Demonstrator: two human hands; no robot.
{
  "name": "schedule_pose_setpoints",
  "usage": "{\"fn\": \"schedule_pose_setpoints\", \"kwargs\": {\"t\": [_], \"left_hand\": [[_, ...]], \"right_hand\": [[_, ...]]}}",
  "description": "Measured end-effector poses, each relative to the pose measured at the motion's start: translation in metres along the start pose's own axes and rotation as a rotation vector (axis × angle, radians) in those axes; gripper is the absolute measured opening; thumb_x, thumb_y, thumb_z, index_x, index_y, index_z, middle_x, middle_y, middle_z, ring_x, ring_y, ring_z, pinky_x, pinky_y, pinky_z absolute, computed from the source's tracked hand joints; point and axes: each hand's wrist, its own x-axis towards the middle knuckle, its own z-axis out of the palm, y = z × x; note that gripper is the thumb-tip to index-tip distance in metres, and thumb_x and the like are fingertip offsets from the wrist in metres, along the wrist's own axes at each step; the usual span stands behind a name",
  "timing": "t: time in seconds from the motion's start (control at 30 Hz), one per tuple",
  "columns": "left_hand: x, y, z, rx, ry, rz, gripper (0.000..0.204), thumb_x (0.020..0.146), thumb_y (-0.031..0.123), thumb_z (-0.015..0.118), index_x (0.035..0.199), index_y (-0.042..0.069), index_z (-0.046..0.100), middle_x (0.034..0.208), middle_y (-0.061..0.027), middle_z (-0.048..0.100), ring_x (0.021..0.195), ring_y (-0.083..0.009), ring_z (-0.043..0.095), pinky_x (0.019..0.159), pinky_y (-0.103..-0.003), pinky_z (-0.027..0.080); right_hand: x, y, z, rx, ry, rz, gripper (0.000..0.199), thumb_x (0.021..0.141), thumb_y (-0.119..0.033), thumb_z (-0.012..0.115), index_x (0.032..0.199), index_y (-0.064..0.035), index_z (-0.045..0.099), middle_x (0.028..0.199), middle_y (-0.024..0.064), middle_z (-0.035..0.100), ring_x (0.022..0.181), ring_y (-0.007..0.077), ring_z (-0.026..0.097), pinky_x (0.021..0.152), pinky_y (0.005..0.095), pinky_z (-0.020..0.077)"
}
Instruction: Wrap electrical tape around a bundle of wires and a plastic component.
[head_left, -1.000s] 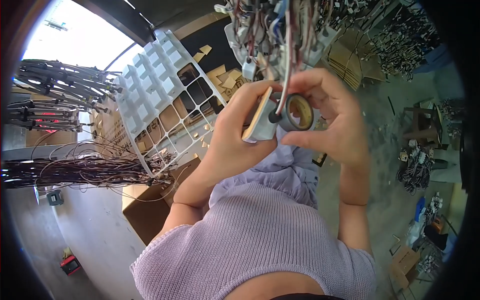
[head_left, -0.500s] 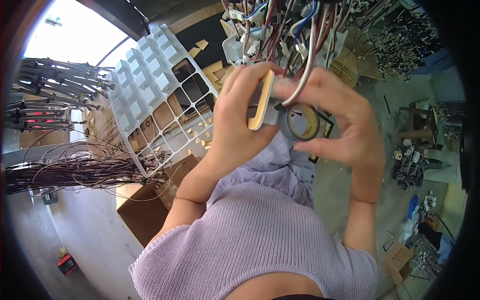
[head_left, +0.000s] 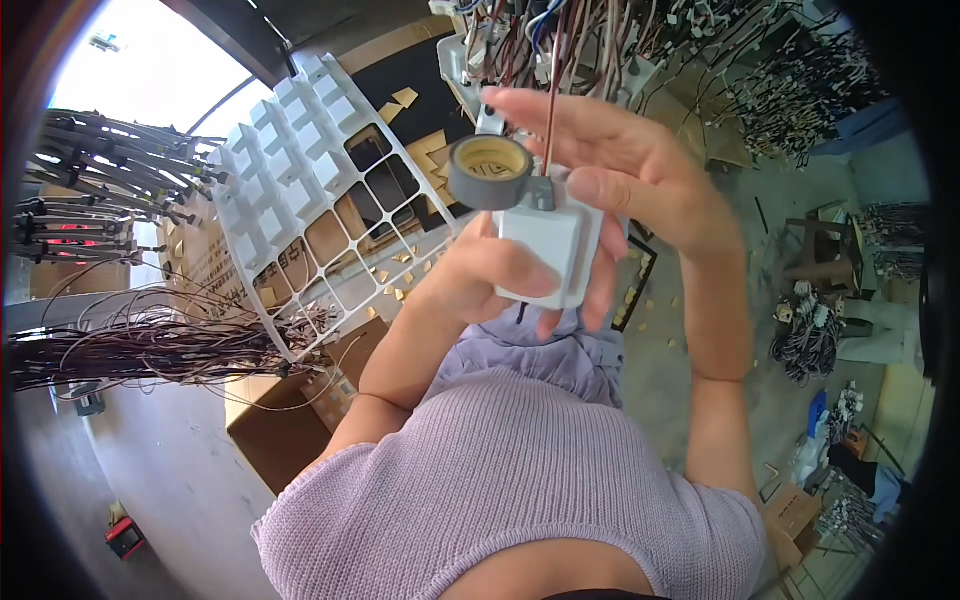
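A small white plastic housing sits in my left hand, with the thumb across its broad face and fingertips showing beyond its right side. From its top edge a thin brown cable runs upward. Grey tape wraps the cable's base, and a dark grey tape roll hangs against it on the left. My right hand is open just above and right of the housing, fingers stretched to the left behind the cable. Its thumb points at the housing's upper corner; whether it touches is unclear.
Wires with white connectors crowd the top. On the left stand a white moulded grid tray, a dark wire bundle and an open cardboard box. Cable bundles hang on the right, above a smaller carton.
The housing has turned from edge-on to showing its broad face. The tape roll has moved from the right to the upper left. My right hand has shifted up and left, its fingers stretched out.
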Motion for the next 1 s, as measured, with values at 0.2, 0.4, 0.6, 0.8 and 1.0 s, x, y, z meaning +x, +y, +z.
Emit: {"fn": "schedule_pose_setpoints", "kwargs": {"t": [0.2,0.4,0.6,0.8,1.0], "left_hand": [[0.025,-0.026,-0.018,-0.706,-0.854,-0.254,0.071,0.071,0.018,0.068,0.125,-0.022,0.043,0.085,-0.0310,0.064,0.071,-0.0337,0.069,0.041,-0.030,0.053],[0.020,-0.037,-0.006,-0.910,-0.918,-0.312,0.070,0.072,0.016,0.067,0.126,-0.021,0.040,0.082,-0.0265,0.062,0.073,-0.0316,0.066,0.045,-0.028,0.051],[0.013,-0.023,-0.019,-0.708,-0.753,-0.300,0.064,0.068,0.017,0.066,0.117,-0.019,0.046,0.075,-0.0208,0.059,0.061,-0.0272,0.062,0.041,-0.028,0.046],[-0.003,-0.003,-0.027,-0.253,-0.209,-0.241,0.057,0.065,0.022,0.065,0.110,-0.013,0.057,0.072,-0.0199,0.063,0.057,-0.0243,0.062,0.036,-0.025,0.042],[-0.001,-0.001,-0.017,0.206,0.173,-0.152,0.058,0.060,0.027,0.065,0.105,-0.009,0.062,0.068,-0.0170,0.064,0.051,-0.0176,0.059,0.036,-0.025,0.040]], "right_hand": [[0.047,0.019,-0.026,0.064,-0.550,-0.110,0.075,0.081,-0.023,0.083,0.140,0.0086,0.049,0.135,0.0222,0.057,0.129,0.0290,0.054,0.110,0.0383,0.0408],[0.060,0.016,-0.025,0.022,-0.647,-0.174,0.040,0.076,0.001,0.076,0.116,-0.0002,0.069,0.130,0.0141,0.059,0.117,0.0239,0.060,0.100,0.0355,0.0485],[0.053,0.020,-0.029,-0.278,-0.560,-0.182,0.038,0.061,0.014,0.062,0.092,-0.0050,0.073,0.133,0.0155,0.049,0.125,0.0316,0.054,0.107,0.0454,0.0437],[0.046,-0.005,-0.038,-0.628,-0.556,-0.030,0.025,0.068,0.008,0.064,0.087,-0.0052,0.072,0.132,0.0121,0.049,0.117,0.0260,0.053,0.098,0.0400,0.0459],[0.031,-0.020,-0.042,-0.749,-0.499,0.039,0.033,0.065,0.003,0.070,0.097,-0.0041,0.073,0.105,0.0072,0.051,0.096,0.0199,0.055,0.084,0.0303,0.0468]]}}
